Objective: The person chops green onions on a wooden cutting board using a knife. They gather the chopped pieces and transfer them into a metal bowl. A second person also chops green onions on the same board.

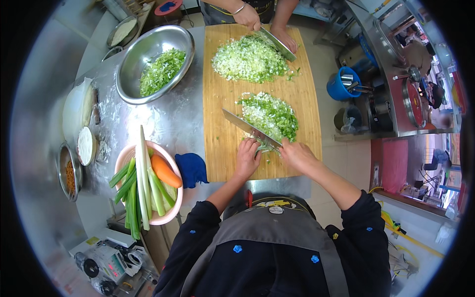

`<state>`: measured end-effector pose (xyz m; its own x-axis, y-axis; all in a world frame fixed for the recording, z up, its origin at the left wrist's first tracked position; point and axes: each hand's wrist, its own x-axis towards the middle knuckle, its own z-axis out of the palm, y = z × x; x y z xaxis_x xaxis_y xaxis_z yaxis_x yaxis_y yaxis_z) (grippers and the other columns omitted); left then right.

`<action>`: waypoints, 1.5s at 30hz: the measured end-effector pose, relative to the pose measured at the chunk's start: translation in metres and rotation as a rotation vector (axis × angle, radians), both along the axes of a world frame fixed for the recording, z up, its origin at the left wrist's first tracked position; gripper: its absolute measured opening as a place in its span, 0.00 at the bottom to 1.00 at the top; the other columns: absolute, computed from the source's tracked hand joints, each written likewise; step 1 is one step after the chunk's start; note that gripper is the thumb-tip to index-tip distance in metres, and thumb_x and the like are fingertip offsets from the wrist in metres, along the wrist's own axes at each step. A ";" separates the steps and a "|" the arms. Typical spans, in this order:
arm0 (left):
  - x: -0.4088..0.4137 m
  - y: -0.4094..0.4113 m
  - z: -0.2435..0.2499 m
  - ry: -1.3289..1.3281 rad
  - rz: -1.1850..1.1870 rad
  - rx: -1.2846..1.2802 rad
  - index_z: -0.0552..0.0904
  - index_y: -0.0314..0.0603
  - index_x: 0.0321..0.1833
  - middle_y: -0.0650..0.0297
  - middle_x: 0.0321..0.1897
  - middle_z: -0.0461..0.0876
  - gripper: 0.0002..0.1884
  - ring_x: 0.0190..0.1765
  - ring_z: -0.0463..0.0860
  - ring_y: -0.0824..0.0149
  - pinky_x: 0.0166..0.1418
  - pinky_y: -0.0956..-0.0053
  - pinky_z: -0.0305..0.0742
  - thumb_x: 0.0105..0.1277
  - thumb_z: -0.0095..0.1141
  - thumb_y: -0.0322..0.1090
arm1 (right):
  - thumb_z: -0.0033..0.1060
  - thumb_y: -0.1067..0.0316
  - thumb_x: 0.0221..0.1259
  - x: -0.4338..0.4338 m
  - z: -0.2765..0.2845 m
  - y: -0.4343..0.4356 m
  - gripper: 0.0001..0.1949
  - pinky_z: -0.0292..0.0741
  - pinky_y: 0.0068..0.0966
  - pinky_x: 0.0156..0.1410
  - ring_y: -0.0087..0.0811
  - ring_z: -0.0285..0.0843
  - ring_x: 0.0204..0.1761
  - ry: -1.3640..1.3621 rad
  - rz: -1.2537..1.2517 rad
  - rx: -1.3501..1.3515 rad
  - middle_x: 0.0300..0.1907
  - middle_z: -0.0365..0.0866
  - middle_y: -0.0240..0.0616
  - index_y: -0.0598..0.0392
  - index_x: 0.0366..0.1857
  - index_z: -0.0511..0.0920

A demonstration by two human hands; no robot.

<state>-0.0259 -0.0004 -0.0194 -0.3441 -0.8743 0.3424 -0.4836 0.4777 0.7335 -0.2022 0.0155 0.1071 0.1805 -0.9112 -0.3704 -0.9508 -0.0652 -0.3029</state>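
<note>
My right hand (298,155) grips the handle of a cleaver (249,128), its broad blade slanting up and left over the wooden cutting board (222,159). Beside the blade's near side, my left hand (248,154) rests with curled fingers on scallion pieces (264,147), partly hidden by the blade and fingers. Just beyond the cleaver lies a pile of chopped scallion (274,113), green and white. A larger pale-green chopped pile (250,61) covers the board's far half.
Across the board, a co-worker's hand (248,16) holds another cleaver (280,44); their other hand (285,37) is beside it. A steel bowl (128,80) holds chopped greens. Left of me are a pink basket (118,157) with scallions and a carrot (165,170), and a blue cloth (191,170).
</note>
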 end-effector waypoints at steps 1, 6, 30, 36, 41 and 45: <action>0.000 0.000 0.003 0.000 -0.005 0.010 0.77 0.38 0.40 0.54 0.46 0.74 0.16 0.54 0.71 0.50 0.59 0.60 0.67 0.47 0.62 0.24 | 0.47 0.65 0.63 -0.002 0.003 -0.003 0.09 0.76 0.45 0.33 0.52 0.79 0.28 -0.017 0.000 -0.006 0.23 0.78 0.52 0.61 0.35 0.70; 0.002 -0.002 0.022 0.042 0.021 0.012 0.77 0.38 0.40 0.53 0.45 0.73 0.14 0.54 0.70 0.50 0.58 0.61 0.67 0.48 0.61 0.25 | 0.47 0.66 0.62 -0.005 -0.006 -0.008 0.08 0.77 0.44 0.34 0.51 0.80 0.29 -0.027 -0.033 0.062 0.24 0.79 0.51 0.61 0.36 0.70; 0.005 -0.003 0.025 0.005 -0.071 -0.014 0.79 0.36 0.35 0.54 0.42 0.76 0.09 0.49 0.74 0.51 0.52 0.61 0.71 0.50 0.61 0.24 | 0.45 0.61 0.65 0.000 -0.007 -0.003 0.11 0.75 0.45 0.33 0.51 0.79 0.28 -0.076 -0.083 0.092 0.24 0.78 0.52 0.59 0.35 0.71; 0.001 -0.003 0.007 0.012 -0.114 -0.016 0.80 0.37 0.34 0.56 0.40 0.78 0.08 0.48 0.75 0.52 0.51 0.63 0.72 0.50 0.59 0.22 | 0.49 0.62 0.64 0.028 -0.044 -0.023 0.11 0.74 0.48 0.31 0.56 0.77 0.25 -0.199 -0.072 -0.089 0.20 0.77 0.54 0.61 0.34 0.68; 0.004 -0.002 0.009 0.001 -0.084 -0.095 0.80 0.36 0.34 0.56 0.39 0.78 0.08 0.46 0.75 0.52 0.50 0.64 0.73 0.50 0.60 0.22 | 0.49 0.63 0.64 0.011 -0.014 -0.018 0.11 0.74 0.47 0.30 0.55 0.78 0.25 -0.163 -0.011 -0.035 0.20 0.77 0.54 0.62 0.33 0.69; 0.001 0.000 0.007 0.021 -0.070 -0.051 0.79 0.36 0.33 0.56 0.38 0.78 0.08 0.47 0.75 0.52 0.49 0.63 0.72 0.49 0.60 0.22 | 0.49 0.63 0.64 0.011 -0.025 0.008 0.12 0.74 0.48 0.30 0.55 0.78 0.24 -0.141 -0.076 0.010 0.19 0.77 0.55 0.63 0.33 0.68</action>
<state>-0.0244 -0.0006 -0.0123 -0.3963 -0.8295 0.3937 -0.4321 0.5468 0.7171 -0.1908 0.0230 0.0820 0.1618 -0.9207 -0.3553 -0.9008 0.0093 -0.4342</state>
